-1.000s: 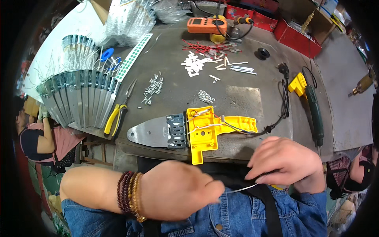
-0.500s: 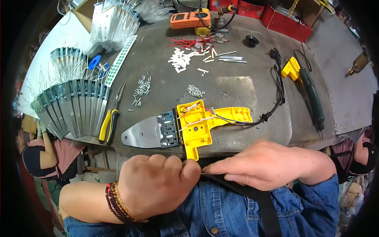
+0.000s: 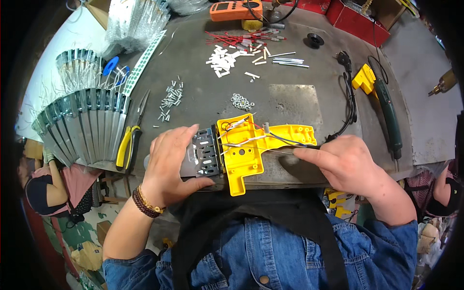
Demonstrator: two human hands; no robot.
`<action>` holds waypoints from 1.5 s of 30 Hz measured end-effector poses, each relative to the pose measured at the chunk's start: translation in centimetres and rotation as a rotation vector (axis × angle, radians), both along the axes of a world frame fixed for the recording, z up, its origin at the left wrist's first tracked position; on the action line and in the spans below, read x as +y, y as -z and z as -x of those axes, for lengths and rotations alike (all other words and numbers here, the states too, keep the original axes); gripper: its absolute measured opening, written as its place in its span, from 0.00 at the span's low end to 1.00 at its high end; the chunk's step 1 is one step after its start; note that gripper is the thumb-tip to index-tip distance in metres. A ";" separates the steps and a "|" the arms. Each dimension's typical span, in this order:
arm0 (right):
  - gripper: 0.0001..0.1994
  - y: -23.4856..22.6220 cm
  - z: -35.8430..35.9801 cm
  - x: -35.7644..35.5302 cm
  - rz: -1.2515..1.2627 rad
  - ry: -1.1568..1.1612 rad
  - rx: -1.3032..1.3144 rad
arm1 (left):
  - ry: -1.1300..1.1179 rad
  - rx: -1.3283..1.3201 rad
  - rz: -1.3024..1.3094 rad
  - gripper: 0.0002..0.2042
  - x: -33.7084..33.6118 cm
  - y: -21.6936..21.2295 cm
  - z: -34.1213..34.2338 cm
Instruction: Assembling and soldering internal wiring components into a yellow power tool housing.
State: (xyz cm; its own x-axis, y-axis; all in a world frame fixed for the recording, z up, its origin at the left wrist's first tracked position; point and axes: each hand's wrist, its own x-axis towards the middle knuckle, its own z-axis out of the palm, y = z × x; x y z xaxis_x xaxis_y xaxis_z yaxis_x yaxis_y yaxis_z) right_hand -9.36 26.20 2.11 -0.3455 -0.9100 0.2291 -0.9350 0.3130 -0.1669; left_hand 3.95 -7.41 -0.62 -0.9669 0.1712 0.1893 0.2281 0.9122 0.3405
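The left hand (image 3: 169, 159) spreads over the grey metal blade (image 3: 188, 166), thumb by the black slotted metal section (image 3: 206, 159), steadying the open yellow plastic housing (image 3: 253, 166) at the near edge of the dark bench (image 3: 198, 112). The right hand (image 3: 345, 162) grasps a thin, stiff-looking strand (image 3: 278, 152) stretching over that housing, apparently positioning it among the wires; precise tip control seems called for next.
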 end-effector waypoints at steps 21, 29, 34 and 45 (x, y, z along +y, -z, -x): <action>0.19 -0.1 1.3 -4.2 -0.160 -0.243 0.239 | -0.012 0.156 -0.093 0.48 0.1 1.4 0.4; 0.19 -0.4 0.1 -4.8 -0.255 -0.249 0.290 | -0.005 0.201 -0.088 0.47 -0.1 1.8 0.1; 0.20 0.2 -0.9 -6.3 -0.145 -0.240 0.375 | 0.010 0.211 -0.073 0.46 -0.2 1.9 0.3; 0.16 0.2 -1.9 -8.2 -0.230 -0.107 0.293 | 0.279 0.100 -0.048 0.24 2.0 -0.8 2.3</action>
State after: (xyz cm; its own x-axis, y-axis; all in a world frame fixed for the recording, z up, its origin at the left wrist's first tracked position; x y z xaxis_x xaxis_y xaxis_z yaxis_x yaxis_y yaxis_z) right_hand -7.48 17.99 1.92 -0.1959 -0.9765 0.0900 -0.9620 0.2092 0.1756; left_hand 1.66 -5.38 0.16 -0.8602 0.4159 0.2951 0.5018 0.7933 0.3447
